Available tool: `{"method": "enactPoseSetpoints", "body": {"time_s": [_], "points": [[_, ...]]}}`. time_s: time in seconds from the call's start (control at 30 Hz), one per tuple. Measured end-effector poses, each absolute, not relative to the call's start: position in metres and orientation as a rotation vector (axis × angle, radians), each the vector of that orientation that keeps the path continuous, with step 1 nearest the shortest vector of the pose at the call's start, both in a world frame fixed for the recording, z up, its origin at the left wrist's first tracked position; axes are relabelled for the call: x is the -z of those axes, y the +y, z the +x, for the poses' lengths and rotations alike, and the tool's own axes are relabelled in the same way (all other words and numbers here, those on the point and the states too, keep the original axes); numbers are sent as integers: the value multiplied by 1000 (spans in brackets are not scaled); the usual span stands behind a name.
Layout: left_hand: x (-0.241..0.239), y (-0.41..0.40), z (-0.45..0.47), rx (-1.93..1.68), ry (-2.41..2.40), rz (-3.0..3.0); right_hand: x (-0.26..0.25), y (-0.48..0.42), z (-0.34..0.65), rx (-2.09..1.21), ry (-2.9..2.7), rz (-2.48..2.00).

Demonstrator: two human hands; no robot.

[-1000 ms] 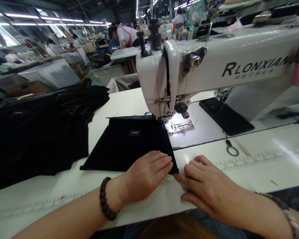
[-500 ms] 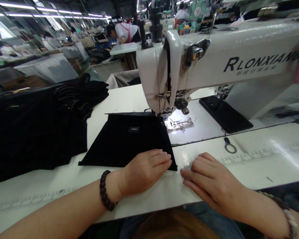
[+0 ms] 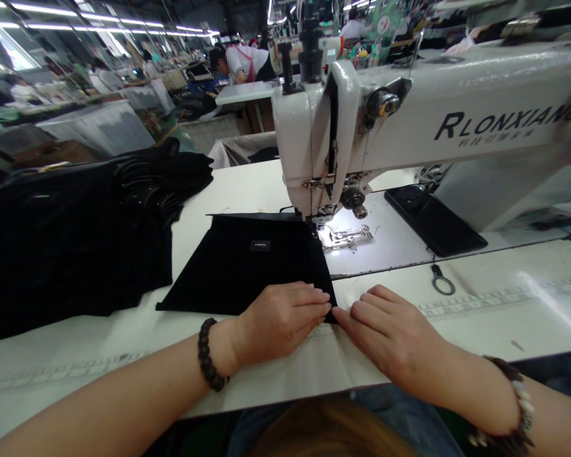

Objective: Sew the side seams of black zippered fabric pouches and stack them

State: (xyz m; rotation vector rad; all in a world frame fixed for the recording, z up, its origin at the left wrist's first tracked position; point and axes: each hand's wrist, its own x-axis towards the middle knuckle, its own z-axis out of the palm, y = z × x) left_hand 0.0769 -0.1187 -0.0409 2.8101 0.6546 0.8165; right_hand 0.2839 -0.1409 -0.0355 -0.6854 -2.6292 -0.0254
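A black fabric piece [image 3: 247, 270] with a small label [image 3: 260, 245] lies flat on the white table [image 3: 247, 184]. Its far right corner sits under the presser foot [image 3: 320, 219] of the white sewing machine [image 3: 409, 127]. My left hand [image 3: 280, 317] rests flat on the fabric's near right corner, fingers stretched out. My right hand [image 3: 385, 333] lies on the table just right of that corner, fingertips touching the fabric edge and my left fingertips. Both wrists wear bead bracelets.
A large pile of black fabric [image 3: 76, 235] covers the table's left side. A black phone [image 3: 433, 219] lies under the machine arm, with a small metal ring tool [image 3: 442, 279] in front of it. Other workers and tables fill the background.
My right hand has slid left until its fingertips meet the fabric's near corner and my left hand. The fabric and my left hand have barely shifted.
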Motion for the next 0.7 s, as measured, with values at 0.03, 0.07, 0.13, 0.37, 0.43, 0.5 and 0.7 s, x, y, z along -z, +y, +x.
{"method": "enactPoseSetpoints", "body": {"time_s": [0.03, 0.07, 0.13, 0.37, 0.43, 0.5, 0.7], "points": [[41, -119, 77, -817, 651, 2811, 34, -141, 283, 36, -2629, -677], [41, -119, 77, -817, 648, 2814, 33, -141, 282, 44, -2627, -669], [42, -118, 77, -810, 633, 2838, 32, -140, 281, 43, -2623, -645], [42, -119, 76, -735, 493, 3029, 33, -138, 280, -21, -2646, -584], [39, -120, 75, -706, 474, 3062, 33, -138, 283, -32, -2676, -592], [35, -122, 74, -679, 486, 3045, 32, -139, 287, -60, -2741, -604], [30, -122, 67, -622, 510, 2964, 35, -142, 295, -65, -2903, -655]]}}
